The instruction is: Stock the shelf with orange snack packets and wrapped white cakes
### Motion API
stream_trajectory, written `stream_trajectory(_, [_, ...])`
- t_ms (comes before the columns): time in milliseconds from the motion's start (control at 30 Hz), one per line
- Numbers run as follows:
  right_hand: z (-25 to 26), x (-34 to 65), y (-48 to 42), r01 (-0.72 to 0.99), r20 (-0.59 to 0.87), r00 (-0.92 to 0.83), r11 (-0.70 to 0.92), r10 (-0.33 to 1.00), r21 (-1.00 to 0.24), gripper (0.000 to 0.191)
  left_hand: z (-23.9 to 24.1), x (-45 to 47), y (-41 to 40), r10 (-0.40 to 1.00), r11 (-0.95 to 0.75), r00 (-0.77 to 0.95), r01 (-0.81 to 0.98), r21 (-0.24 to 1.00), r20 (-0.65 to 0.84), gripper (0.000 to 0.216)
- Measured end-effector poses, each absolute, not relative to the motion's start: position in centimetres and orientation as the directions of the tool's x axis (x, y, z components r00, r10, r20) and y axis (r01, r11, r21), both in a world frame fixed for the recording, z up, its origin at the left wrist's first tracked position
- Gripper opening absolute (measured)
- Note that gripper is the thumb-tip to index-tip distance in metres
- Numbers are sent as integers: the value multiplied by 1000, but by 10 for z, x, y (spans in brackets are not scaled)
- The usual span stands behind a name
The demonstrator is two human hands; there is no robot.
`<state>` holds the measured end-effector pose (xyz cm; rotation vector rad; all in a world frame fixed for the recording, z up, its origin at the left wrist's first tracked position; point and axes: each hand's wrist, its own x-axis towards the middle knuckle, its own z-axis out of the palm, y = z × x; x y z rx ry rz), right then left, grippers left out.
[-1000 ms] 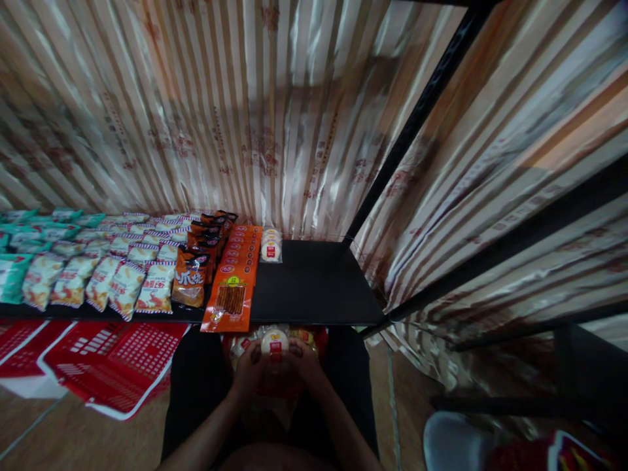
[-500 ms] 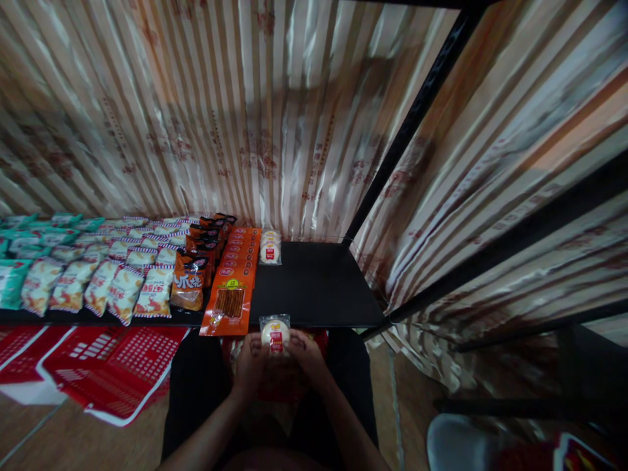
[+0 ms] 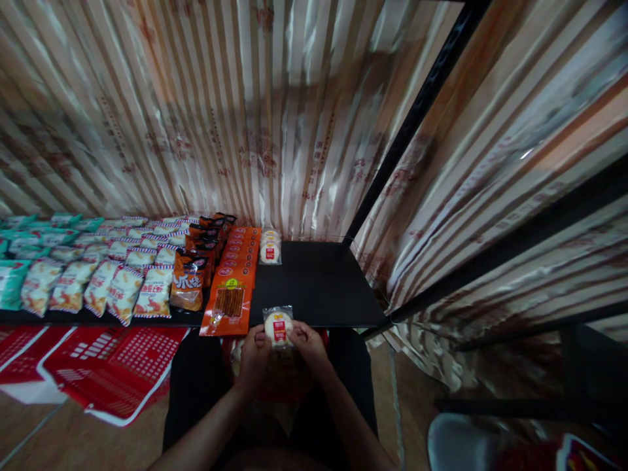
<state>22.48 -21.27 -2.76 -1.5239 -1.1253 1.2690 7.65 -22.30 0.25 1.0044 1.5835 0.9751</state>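
Slanting in toward each other, the left arm (image 3: 209, 422) and the right arm (image 3: 350, 418) go up from the bottom of the frame to the lower middle. The left hand (image 3: 254, 353) holds one side of a small clear packet (image 3: 277, 327) and the right hand (image 3: 310, 345) holds the other, with the fingers of both pinching its edges. Its red label (image 3: 279, 331) faces the camera, and its top part shows over the front edge of the black shelf (image 3: 318, 288). Both wrists are lower down.
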Motion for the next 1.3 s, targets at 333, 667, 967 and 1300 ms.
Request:
stream_trajectory(333, [-24, 224, -205, 11, -252, 75, -254, 965, -967, 43, -4, 80, -212, 938, 310, -185, 65, 948, -294, 36])
stream_trajectory(667, [-10, 226, -191, 181, -175, 123, -195, 977, -964, 40, 6, 81, -192, 942, 324, -133, 107, 940, -310, 29])
stream_trajectory(967, [-4, 228, -180, 435, -105, 149, -160, 983, -886, 35, 4, 78, -178, 954, 293, -114, 193, 936, -276, 30])
stream_trajectory(1300, [4, 225, -168, 511, -85, 150, -151, 985, -846, 23, 21, 81, -169, 959, 283, -108, 272, 920, -263, 31])
